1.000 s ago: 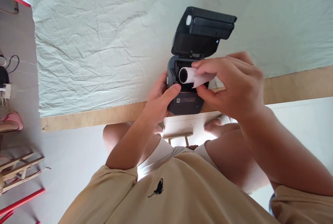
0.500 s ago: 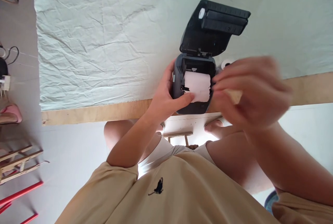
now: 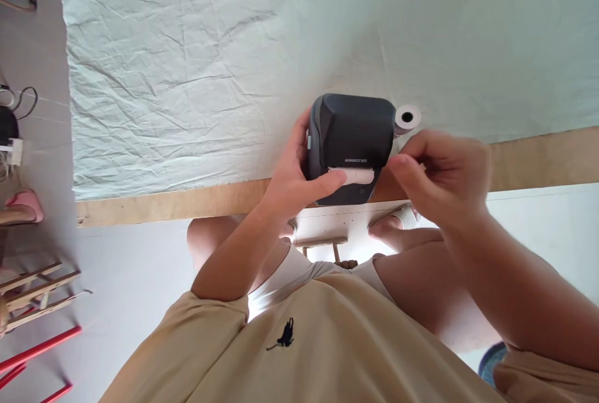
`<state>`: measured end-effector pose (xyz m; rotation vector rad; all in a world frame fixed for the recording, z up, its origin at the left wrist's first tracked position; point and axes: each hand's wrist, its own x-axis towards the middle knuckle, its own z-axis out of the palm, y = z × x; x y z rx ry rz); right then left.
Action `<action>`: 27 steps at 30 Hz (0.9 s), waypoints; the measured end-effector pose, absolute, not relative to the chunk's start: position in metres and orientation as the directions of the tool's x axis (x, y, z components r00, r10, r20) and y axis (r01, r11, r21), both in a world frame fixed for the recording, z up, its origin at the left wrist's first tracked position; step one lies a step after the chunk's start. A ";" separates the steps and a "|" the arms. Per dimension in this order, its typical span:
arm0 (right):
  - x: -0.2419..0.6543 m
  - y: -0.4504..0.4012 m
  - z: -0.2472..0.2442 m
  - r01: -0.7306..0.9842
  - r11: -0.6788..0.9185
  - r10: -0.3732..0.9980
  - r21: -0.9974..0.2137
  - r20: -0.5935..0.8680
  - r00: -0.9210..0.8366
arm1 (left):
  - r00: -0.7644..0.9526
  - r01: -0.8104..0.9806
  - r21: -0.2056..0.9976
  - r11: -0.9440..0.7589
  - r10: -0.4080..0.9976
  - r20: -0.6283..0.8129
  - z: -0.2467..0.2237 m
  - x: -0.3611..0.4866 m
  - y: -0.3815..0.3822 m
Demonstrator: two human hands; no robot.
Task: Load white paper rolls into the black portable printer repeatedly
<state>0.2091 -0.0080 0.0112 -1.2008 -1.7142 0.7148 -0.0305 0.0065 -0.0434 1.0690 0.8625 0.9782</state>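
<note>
A dark label printer (image 3: 356,131) with its lid down stands at the table's front edge. White paper (image 3: 360,176) sticks out below the lid. Around the printer's left side wraps my left hand (image 3: 299,175), its thumb pressing on the paper. My right hand (image 3: 437,172) is just right of the printer, fingers curled with thumb and forefinger near each other; whether anything is between them is too small to tell. Behind that hand, a white paper roll (image 3: 407,117) with a dark core rests against the printer's right side.
A wrinkled pale green cloth (image 3: 187,78) covers the table, with a bare wooden edge (image 3: 178,204) in front. On the floor at left are a pink shoe (image 3: 29,204), wooden slats (image 3: 42,291), red bars (image 3: 42,348) and cables.
The printer's lid has swung down from raised to closed, covering most of the paper. My right hand has moved slightly down and left, uncovering the paper roll. My left hand has stayed put.
</note>
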 end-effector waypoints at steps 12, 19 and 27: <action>0.208 -0.006 0.005 0.388 0.032 0.976 -0.921 -0.055 -0.210 | 0.359 -0.289 0.925 0.248 0.923 -0.136 -0.032 -0.030 0.001; 0.207 -0.003 0.004 0.405 -0.041 0.974 -0.913 -0.126 -0.187 | 0.315 -0.277 0.920 0.278 0.931 -0.187 -0.029 -0.025 0.003; 0.209 -0.007 -0.005 0.323 0.092 0.981 -0.942 0.031 -0.191 | 0.164 -0.421 0.836 0.353 0.936 -0.313 -0.018 -0.013 0.004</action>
